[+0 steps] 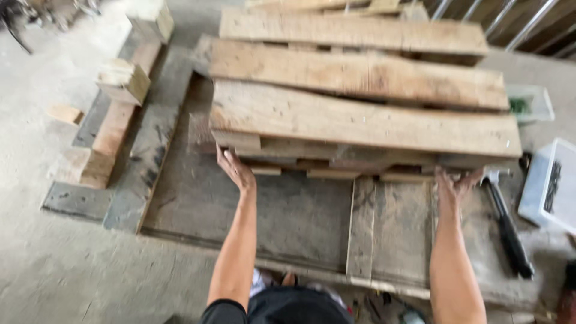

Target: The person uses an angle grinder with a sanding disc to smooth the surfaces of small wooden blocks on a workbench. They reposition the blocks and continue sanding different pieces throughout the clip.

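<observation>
Wooden pallet: near edge is gripped underneath by left hand and right hand, fingers curled onto it; hammer lies beside.

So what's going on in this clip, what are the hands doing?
A person grips a rough wooden pallet at its near edge, left hand under one corner, right hand near the other. It rests on a flat board platform on the concrete floor. A hammer and a plastic tub of nails lie at the right, wood blocks at the left.
</observation>
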`<state>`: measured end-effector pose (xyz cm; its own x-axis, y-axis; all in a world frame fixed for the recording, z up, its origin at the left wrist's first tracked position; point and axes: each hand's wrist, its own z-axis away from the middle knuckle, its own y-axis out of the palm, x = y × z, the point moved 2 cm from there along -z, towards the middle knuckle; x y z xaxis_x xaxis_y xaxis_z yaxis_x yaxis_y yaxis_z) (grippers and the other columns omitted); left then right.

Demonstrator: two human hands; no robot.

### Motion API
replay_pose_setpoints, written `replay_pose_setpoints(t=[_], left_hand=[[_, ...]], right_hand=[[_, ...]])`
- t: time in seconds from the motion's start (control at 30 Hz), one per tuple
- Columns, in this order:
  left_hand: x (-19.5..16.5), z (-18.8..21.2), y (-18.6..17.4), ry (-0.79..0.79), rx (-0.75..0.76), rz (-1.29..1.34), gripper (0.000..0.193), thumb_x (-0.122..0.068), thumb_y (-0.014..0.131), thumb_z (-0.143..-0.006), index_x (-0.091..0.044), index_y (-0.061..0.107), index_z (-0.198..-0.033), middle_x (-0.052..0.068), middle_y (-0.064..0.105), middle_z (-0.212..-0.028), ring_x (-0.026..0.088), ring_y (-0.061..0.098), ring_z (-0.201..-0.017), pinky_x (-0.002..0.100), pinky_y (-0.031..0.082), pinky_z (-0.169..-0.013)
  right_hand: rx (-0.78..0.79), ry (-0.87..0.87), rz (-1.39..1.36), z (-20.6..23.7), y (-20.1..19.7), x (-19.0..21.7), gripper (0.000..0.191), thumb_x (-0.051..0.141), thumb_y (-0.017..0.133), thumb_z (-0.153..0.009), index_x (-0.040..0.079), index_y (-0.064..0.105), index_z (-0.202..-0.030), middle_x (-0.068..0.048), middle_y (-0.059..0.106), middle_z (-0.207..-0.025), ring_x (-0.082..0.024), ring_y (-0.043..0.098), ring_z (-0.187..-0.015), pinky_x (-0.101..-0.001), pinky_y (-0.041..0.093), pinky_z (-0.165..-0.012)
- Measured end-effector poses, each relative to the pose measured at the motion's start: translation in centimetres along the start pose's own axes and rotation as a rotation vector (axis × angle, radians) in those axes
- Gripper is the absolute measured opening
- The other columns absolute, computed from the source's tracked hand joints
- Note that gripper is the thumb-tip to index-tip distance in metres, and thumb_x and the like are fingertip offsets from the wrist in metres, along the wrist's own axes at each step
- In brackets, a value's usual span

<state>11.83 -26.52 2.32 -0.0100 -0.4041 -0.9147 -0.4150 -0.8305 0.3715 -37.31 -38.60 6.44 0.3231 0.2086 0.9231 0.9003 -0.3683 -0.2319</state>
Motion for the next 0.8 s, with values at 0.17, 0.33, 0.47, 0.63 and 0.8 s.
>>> replay_pose_setpoints(t=[0.17,0.33,0.47,0.63,0.8], left_hand=[[1.4,-0.6,1.5,0.086,-0.222,-0.243,0.087,-0.066,0.041,-0.106,0.007,0.038,-0.153,0.022,0.041,-0.14,0.034,0.045,-0.133,0.047,0.038,-0.114],[1.3,-1.1,2.2,0.089,-0.213,-0.185,0.095,-0.072,0.038,-0.103,0.008,0.031,-0.155,0.022,0.035,-0.139,0.034,0.044,-0.134,0.048,0.038,-0.114],[1.1,-2.2,3.4,0.06,-0.204,-0.244,0.094,-0.071,0.035,-0.104,0.008,0.03,-0.155,0.023,0.032,-0.138,0.034,0.043,-0.132,0.05,0.038,-0.112],[1.2,-3.9,5.0,0.193,-0.137,-0.175,0.089,-0.068,0.038,-0.107,0.007,0.032,-0.153,0.023,0.037,-0.141,0.035,0.042,-0.134,0.05,0.036,-0.117],[-0.7,-4.3,4.2,0.094,-0.027,-0.407,0.08,-0.062,0.034,-0.113,0.006,0.031,-0.157,0.027,0.032,-0.153,0.037,0.035,-0.142,0.054,0.029,-0.118]], right_hand=[[-0.056,0.058,0.139,-0.2,0.4,0.0,0.126,0.01,0.085,-0.086,0.016,-0.005,-0.173,-0.017,0.015,-0.177,-0.036,0.03,-0.159,-0.0518,0.042,-0.122],[-0.095,0.034,0.127,0.6,0.4,-0.5,0.119,0.011,0.086,-0.079,0.017,0.011,-0.17,-0.015,0.031,-0.169,-0.034,0.036,-0.155,-0.0522,0.038,-0.122],[-0.146,-0.01,0.075,1.4,0.6,-0.9,0.121,0.014,0.089,-0.074,0.016,0.013,-0.167,-0.014,0.028,-0.165,-0.033,0.032,-0.152,-0.0521,0.04,-0.119],[-0.197,-0.102,0.142,2.3,0.9,-0.3,0.12,0.013,0.091,-0.078,0.015,0.013,-0.17,-0.016,0.027,-0.167,-0.034,0.029,-0.156,-0.0517,0.033,-0.126],[-0.116,-0.065,0.125,2.9,-0.2,1.7,0.116,0.016,0.091,-0.079,0.014,0.018,-0.169,-0.014,0.035,-0.166,-0.033,0.036,-0.153,-0.0483,0.036,-0.127]])
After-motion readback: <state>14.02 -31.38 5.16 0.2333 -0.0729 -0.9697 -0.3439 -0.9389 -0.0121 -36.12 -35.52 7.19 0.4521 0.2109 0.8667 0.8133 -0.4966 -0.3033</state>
